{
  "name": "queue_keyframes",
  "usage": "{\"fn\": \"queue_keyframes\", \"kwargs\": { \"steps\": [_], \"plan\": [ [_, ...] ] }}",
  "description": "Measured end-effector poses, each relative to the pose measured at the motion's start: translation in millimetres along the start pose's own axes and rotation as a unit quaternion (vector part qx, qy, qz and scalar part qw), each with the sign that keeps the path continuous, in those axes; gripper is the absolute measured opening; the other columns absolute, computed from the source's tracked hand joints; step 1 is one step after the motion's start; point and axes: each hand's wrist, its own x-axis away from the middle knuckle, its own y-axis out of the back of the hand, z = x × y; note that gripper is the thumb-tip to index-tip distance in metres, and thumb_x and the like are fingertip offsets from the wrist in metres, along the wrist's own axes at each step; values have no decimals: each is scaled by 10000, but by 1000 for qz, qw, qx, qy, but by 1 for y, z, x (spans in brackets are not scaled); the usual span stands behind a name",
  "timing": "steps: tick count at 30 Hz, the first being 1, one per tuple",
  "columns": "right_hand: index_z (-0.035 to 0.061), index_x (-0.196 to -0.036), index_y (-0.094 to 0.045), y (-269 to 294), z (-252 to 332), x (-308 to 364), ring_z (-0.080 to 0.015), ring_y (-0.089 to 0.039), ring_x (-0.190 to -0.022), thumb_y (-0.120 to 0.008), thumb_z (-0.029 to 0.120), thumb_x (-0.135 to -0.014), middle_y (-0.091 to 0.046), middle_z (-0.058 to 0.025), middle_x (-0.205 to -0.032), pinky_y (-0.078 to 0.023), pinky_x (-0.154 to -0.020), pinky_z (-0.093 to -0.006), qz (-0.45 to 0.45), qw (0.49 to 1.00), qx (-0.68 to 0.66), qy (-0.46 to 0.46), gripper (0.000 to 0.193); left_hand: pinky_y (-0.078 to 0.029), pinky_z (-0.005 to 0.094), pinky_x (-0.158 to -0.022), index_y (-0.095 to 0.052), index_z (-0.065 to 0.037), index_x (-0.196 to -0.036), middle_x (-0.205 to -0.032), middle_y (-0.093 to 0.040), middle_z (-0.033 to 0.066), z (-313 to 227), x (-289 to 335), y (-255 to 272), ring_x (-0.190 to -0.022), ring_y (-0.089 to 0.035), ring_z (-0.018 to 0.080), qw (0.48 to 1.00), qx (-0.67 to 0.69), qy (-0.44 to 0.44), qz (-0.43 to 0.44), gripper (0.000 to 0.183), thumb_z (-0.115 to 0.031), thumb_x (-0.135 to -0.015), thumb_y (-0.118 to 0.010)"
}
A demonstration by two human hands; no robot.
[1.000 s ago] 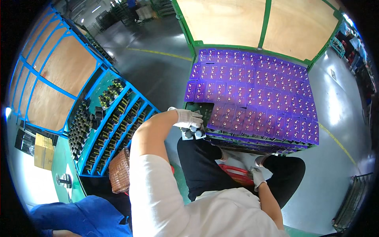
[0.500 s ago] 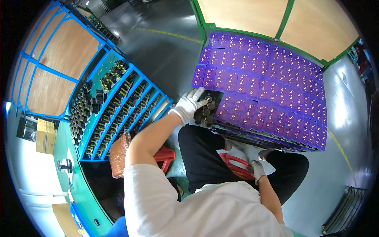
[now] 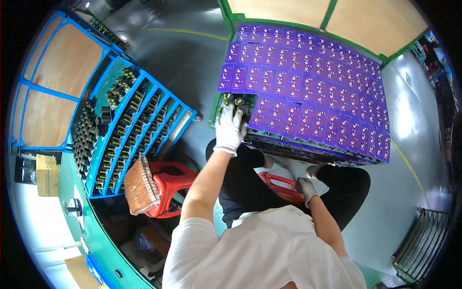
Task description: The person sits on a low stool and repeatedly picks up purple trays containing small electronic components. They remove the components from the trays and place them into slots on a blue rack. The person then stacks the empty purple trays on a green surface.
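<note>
Left hand (image 3: 230,131): reached forward in a white glove, palm down, over the cart's (image 3: 217,109) near left corner, its fingertips at the dark part (image 3: 239,101).
Dark part: lay in that corner, just left of the nearest row of purple boards (image 3: 308,91), partly covered by the glove; pale knobs showed past the fingertips.
Grip: the left fingers stood slightly apart, yet from above I could not tell whether they, or the right ones, were closed on anything.
Right hand (image 3: 306,189): hung low in its own glove between the knees, fingers curled beside the right end of a red stool (image 3: 284,192).
Purple boards: covered most of the cart in close rows, each dotted with bright little studs; a wooden panel (image 3: 274,10) rose behind them.
Rack (image 3: 115,129): stood to the left, blue, its sloping rows filled with dark and yellow pieces.
Chair (image 3: 168,185): sat nearer, red, with a wrapped brown pad (image 3: 140,185) against it.
Table (image 3: 103,231): curved along the far left in green, carrying a carton (image 3: 47,176).
Floor: grey and shiny, crossed by a yellow line (image 3: 192,32) beyond the rack.
</note>
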Motion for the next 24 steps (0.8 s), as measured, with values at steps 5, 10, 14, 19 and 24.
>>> {"fn": "queue_keyframes", "kwargs": {
  "steps": [5, 10, 14, 19, 24],
  "plan": [
    [-10, -1034, -567, 1, -4, -8, -204, -615, -752, -500, 244, -928, -621, -107, -915, -516, -687, -318, 10, 1000, 9, 25, 283, -400, 490, -978, -507, -79, -1245, -1346, -421, 234, 14, -10, 0, -1190, -451, 411, 999, 11, 38, -7, 553, -315, -782, -698],
    [60, -893, -585, -7, -2, 1, -173, -559, -674, -494, 315, -938, -585, -49, -759, -460, -647, -304, -28, 998, 10, 52, 275, -372, 508, -995, -502, -61, -1248, -1332, -391, 314, -13, 0, 23, -1207, -420, 468, 997, -24, 41, -65, 553, -185, -753, -715],
    [17, -986, -604, 8, -34, -24, -243, -615, -823, -480, 313, -933, -638, -131, -916, -468, -740, -352, -58, 980, 147, 118, 325, -413, 474, -956, -613, -87, -1110, -1233, -498, 267, -50, 26, 11, -1128, -499, 415, 971, 116, 80, -195, 324, -157, -798, -669],
    [-29, -1018, -617, -2, 4, 11, -320, -627, -913, -471, 314, -920, -652, -209, -1001, -454, -816, -380, -35, 990, 123, 66, 385, -411, 434, -973, -652, -75, -1071, -1193, -536, 261, -105, 69, -11, -1129, -510, 387, 969, 186, 150, -54, 330, -231, -782, -689],
    [-10, -1111, -575, 3, -15, -4, -228, -651, -845, -479, 341, -939, -645, -167, -1012, -495, -764, -343, -39, 988, 124, 80, 402, -363, 519, -1004, -558, -57, -1237, -1320, -376, 367, -121, 41, -27, -1193, -412, 511, 985, 57, 163, -26, 622, -343, -716, -743]
  ]
}}
